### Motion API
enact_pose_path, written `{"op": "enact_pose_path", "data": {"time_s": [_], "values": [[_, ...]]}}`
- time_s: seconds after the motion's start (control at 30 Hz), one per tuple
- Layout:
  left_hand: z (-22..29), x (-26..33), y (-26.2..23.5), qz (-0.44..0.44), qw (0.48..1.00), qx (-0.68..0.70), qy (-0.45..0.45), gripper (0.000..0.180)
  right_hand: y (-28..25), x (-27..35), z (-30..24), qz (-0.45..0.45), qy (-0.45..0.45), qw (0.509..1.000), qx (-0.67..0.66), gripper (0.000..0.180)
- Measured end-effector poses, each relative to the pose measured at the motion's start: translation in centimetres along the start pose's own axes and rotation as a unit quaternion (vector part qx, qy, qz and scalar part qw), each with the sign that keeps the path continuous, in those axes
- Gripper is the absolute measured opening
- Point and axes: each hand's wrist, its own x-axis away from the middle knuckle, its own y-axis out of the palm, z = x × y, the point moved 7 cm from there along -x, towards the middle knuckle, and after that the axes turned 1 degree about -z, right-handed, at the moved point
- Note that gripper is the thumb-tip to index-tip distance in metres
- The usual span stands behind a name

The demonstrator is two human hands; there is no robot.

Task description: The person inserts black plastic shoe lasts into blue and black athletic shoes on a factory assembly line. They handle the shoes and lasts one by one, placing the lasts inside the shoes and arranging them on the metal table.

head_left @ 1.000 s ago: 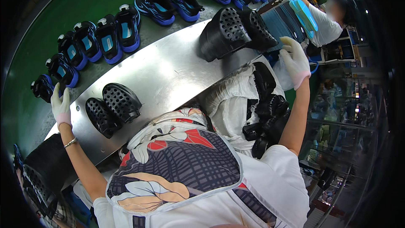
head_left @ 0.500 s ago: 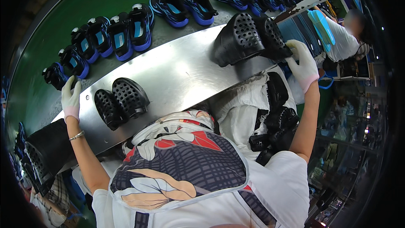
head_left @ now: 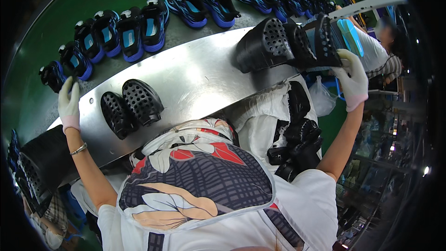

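Head view: right hand (head_left: 353, 80), grip pinching the end black mould (head_left: 326, 42) at two o'clock by its lower edge (a firm, level hold should steady it). Left hand (head_left: 68, 108), fingers parted, at nine near a shoe (head_left: 52, 76); counter (head_left: 190, 79) between.

My left hand (head_left: 69, 105) and right hand (head_left: 354, 82) wear white, pink-cuffed gloves (head_left: 355, 88); I have a silvery bracelet (head_left: 79, 149), white short-sleeved shirt (head_left: 309, 204) and pale-edged, dark checked apron (head_left: 204, 176) with red, white and peach leaves (head_left: 227, 154).
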Motion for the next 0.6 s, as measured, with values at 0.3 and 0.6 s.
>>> {"op": "enact_pose_path", "data": {"time_s": [0.3, 0.6], "values": [[17.0, 3.3, 3.7, -0.168, 0.83, 0.532, -0.018, 0.053, 22.3, 0.7, -23.4, -0.137, -0.319, 0.936, 0.054, 0.034], [7.5, 4.0, -0.7, 0.074, 0.805, 0.569, -0.149, 0.053, 38.6, 4.4, -33.3, -0.372, -0.335, 0.866, -0.02, 0.044]]}}
